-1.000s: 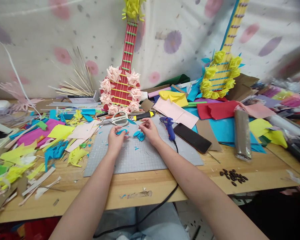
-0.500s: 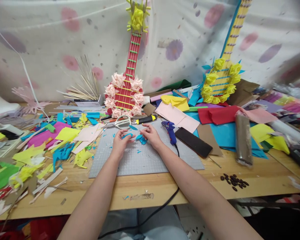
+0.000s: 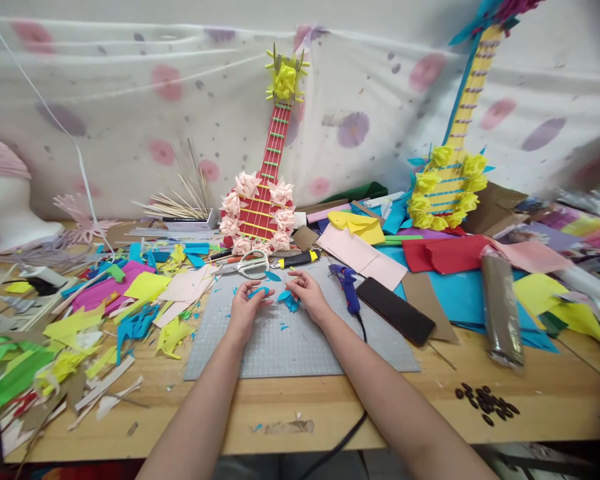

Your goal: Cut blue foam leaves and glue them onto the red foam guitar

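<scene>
Blue paper piece (image 3: 257, 292): lying within the left grip (image 3: 245, 308), showing between thumb and fingers. Curling those fingers loosely around it, leaving only a small gap, and holding it just over the upper part of the grey cutting mat (image 3: 290, 350). Facing the right grip (image 3: 308, 297) across a short space. Holding right thumb and forefinger close together there, with the other fingers bending behind, and having a blue paper clump (image 3: 289, 301) just below the fingertips. Being unable to tell whether pinching that clump or merely hovering beside it.

Lying just beyond and between both grips: a blue leaf shape (image 3: 273, 276). Resting near it, at the mat's far edge: scissors (image 3: 240, 268) and a yellow-and-black cutter (image 3: 300, 259). Lying to the right of the right grip: a blue glue gun (image 3: 347, 290), then a dark phone (image 3: 396, 310). Spreading across the bench (image 3: 300, 400) on the left: coloured paper scraps (image 3: 145, 285). Sitting in a small heap near the right front edge: dark seeds (image 3: 486, 402). Standing behind: a red paper guitar (image 3: 257, 217) and, farther right, a yellow one (image 3: 459, 127).
</scene>
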Demonstrator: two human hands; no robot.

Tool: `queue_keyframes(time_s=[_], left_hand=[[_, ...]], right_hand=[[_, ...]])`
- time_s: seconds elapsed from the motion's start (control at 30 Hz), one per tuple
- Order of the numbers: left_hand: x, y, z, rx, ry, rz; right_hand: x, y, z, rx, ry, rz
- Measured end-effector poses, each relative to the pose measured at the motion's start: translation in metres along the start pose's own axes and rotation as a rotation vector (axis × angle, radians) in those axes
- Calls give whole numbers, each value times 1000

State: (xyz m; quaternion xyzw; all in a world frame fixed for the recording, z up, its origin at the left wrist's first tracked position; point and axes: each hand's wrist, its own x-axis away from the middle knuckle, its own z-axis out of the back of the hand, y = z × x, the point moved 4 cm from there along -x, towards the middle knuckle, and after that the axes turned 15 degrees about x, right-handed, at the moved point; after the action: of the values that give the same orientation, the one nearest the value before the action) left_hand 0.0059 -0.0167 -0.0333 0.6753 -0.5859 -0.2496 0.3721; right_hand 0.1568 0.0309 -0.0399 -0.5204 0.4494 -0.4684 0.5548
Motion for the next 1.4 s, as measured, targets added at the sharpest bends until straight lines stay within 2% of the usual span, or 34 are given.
queue_keyframes(time_s=[0.4, 0.67, 1.13, 1.4], left_hand=[[-1, 0, -8, -122, -109, 49], [-5, 2, -10, -289, -80, 72], [-5, 4, -8, -205, 14, 164], [-5, 2, -7, -181, -19, 186]], right_hand=[[-1, 2, -2, 109, -67, 70], [3, -4, -5, 123, -124, 122], [2, -4, -7, 156, -123, 180], [0, -2, -6, 217, -126, 210]])
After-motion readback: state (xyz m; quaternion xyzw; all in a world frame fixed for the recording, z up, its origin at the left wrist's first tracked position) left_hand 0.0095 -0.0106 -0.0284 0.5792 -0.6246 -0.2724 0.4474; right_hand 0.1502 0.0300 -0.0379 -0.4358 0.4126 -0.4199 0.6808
